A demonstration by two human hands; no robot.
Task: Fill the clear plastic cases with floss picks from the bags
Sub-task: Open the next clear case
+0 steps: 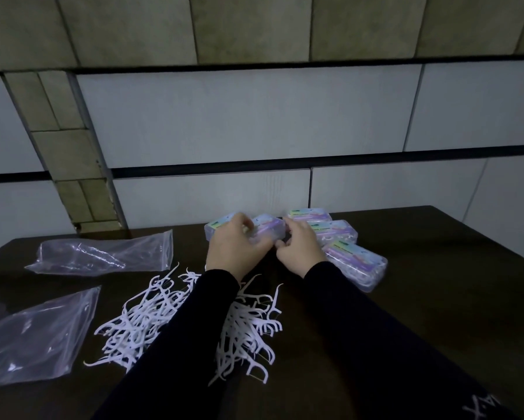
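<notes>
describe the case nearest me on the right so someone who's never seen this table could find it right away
On the dark table, a row of three cases runs along the right of the right hand. The case meant is the last in that row, nearest the viewer. It alone lies clear of the hands, angled, with white picks showing through its side.

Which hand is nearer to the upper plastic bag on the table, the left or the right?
Left. The left hand is on a case just right of the upper bag. The right hand is farther right, on the other side of the left hand.
</notes>
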